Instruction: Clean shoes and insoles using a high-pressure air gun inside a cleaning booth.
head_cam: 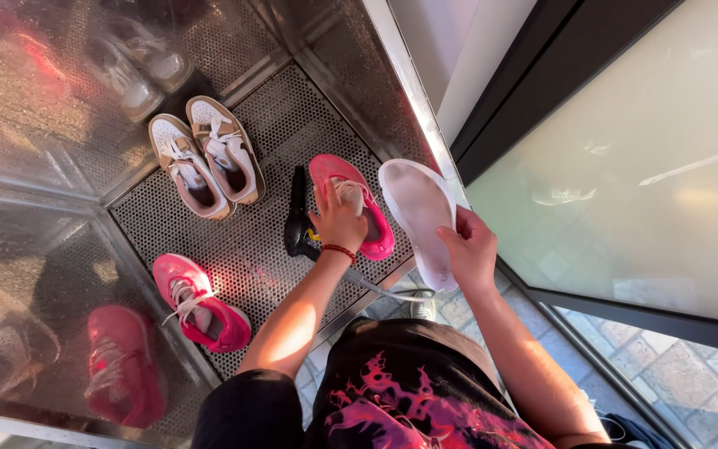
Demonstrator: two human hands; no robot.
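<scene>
While seemingly gripped, insole [419, 218] above right hand [469, 249].

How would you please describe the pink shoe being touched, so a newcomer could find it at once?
Start at the perforated metal floor panel. Near its right edge lies a pink lace-up sneaker, with the left hand resting on its opening. Its pink twin sits apart, untouched, and the tan-and-white pair differs in colour.

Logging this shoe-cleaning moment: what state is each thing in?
Left hand: gripping the pink shoe, upright on the grate.
Right hand: holding the white insole, out of any shoe.
Other pink shoe: upright, laced.
Tan-and-white pair: side by side.
</scene>
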